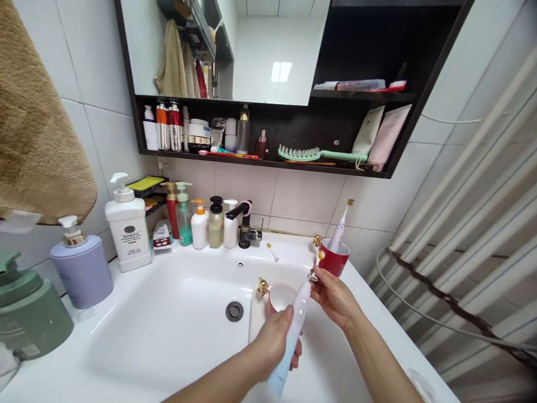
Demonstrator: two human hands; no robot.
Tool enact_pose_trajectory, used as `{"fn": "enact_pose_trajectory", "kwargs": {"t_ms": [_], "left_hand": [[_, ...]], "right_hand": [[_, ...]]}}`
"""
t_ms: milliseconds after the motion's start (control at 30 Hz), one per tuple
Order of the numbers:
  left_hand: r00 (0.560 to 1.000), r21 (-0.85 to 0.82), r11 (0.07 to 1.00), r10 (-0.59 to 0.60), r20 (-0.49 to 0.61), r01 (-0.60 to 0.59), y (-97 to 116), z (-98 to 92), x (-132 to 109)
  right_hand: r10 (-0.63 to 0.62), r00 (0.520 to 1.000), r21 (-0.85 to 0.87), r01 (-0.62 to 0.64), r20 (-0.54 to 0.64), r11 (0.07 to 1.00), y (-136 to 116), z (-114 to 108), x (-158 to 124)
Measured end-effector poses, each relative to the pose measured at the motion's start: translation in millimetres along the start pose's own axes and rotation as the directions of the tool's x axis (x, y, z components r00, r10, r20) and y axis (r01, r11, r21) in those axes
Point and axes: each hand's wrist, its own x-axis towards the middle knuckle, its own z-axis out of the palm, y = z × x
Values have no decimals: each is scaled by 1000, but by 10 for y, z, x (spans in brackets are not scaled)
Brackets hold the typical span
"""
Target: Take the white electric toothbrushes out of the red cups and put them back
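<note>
A person's left hand [274, 338] wraps around an electric toothbrush handle [294, 327] over a white sink [188, 330], while the fingers of the right hand [335, 296] pinch together at the base of a small brush head [320, 256], right by the handle's tip. Whether the two pieces are joined cannot be made out.

On the sink's back right corner, a red cup [338, 264] holds a second electric toothbrush [338, 230], which leans with its bristles up. Another cup [283, 294], white inside and partly hidden by the left hand, stands beside a gold ornament [262, 286]. Along the back edge, left of the black faucet [244, 221], a clear pump bottle [183, 221] contains green liquid, and a black rack [147, 193] carries a yellow sponge [146, 183]. The dark cabinet [293, 130] above stores a jar [199, 131], a mint-green hairbrush [321, 155] and, at its right end, a pink tube [391, 134].

The held handle tilts, its tip pointing up and away from the person; its glossy body fades from pale pink at the top to light blue at the bottom. The brush head has yellow bristles. A separate brush head piece [272, 252] lies on the rim, right of the faucet.
</note>
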Motion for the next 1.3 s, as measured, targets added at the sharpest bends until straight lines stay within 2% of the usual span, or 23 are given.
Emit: {"fn": "enact_pose_trajectory", "kwargs": {"t_ms": [133,367,533,667,800,900,1000,1100,1300], "left_hand": [[1000,28,1000,6,17,-6,5,-17,16],[999,32,999,-25,35,23,10,-24,6],[991,-63,991,-109,76,114,32,-13,-9],[990,-107,986,-116,79,124,57,-9,-18],[994,-121,988,-84,76,93,56,-9,-23],[997,-98,994,-51,56,57,35,-8,-18],[999,3,999,33,-11,-33,17,-13,-5],[992,82,990,117,-53,-112,16,-20,-2],[995,-104,994,44,94,-34,79,-12,-37]], "right_hand": [[-35,998,14,35,-43,999,10,12,16],[-73,994,-62,69,-77,996,55,31,5],[-87,996,-188,80,-31,979,85,55,-13],[-66,998,-213,65,1,975,102,89,-32],[-63,998,-257,65,14,964,115,114,-42],[-106,994,-324,101,2,941,122,134,-52],[-191,980,-415,154,-49,897,133,167,-70],[-233,970,-438,181,-69,881,134,201,-86],[-244,966,-365,199,-81,909,134,268,-137]]}}
